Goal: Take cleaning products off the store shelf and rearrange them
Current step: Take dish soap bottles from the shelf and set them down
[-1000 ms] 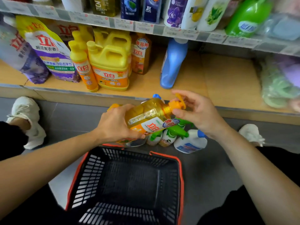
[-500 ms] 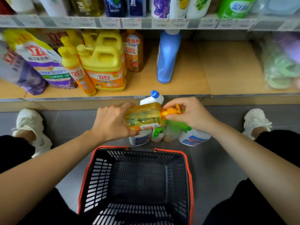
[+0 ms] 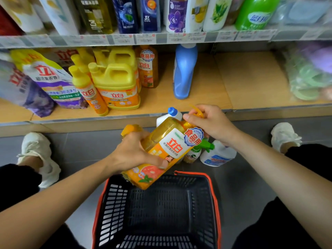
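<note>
Orange dish-soap bottle (image 3: pixel 172 146), clear and amber near the top with a bright label, is held tilted in the air in front of a crouching person. Its base hangs over the far rim of a black shopping basket (image 3: pixel 179 184) with red edging, and its neck points up towards the shelf. The left hand (image 3: pixel 136 153) wraps around the lower body of the bottle, with the thumb across the label. The right hand (image 3: pixel 210 123) pinches the orange pump top at the neck between curled fingers.

Behind the bottle, on the grey floor, stand a white bottle with a blue cap (image 3: pixel 173 112) and a white spray bottle with a green trigger (image 3: pixel 217 155). On the wooden bottom shelf (image 3: pixel 242 83) are yellow jugs (image 3: pixel 116 81) to the left and one upright blue bottle (image 3: pixel 183 72) near the middle. A white shoe shows at either side.
</note>
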`<state>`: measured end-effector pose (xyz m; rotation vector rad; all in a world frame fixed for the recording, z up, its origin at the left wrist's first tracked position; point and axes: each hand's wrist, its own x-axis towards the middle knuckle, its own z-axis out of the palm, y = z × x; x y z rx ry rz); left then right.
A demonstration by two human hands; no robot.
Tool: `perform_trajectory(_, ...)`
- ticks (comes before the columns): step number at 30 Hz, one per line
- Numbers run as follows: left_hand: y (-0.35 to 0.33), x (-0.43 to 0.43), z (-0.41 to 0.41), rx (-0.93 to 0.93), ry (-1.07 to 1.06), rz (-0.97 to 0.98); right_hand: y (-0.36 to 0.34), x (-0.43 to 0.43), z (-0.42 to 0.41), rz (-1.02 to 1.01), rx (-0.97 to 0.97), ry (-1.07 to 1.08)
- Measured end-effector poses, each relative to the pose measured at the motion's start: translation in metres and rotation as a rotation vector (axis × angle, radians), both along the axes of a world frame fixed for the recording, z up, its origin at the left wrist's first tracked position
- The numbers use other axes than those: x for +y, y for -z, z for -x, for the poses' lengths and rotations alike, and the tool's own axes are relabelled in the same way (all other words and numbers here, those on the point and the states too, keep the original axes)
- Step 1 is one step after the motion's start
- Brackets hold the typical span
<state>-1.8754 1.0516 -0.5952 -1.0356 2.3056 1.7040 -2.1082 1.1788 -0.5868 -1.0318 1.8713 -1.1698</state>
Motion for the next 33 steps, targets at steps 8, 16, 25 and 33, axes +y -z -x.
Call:
perform_trajectory(8,0.006,-0.006,-0.005,0.054,0.169,-0.308,-0.011,0.007,-0.002,0.097,-0.004,-0.121)
perform_trajectory(16,0.007,0.015,0.001,-0.039,0.014,0.532,-0.012,0.006,-0.001,0.003,0.184,-0.068)
perform_trajectory(25,0.014,0.016,0.001,-0.037,-0.073,0.935,-0.009,0.009,-0.008,0.052,0.380,-0.032)
perform_trajectory(33,0.012,0.017,0.002,-0.091,-0.071,0.960,-0.012,0.013,-0.001,0.289,0.510,0.012)
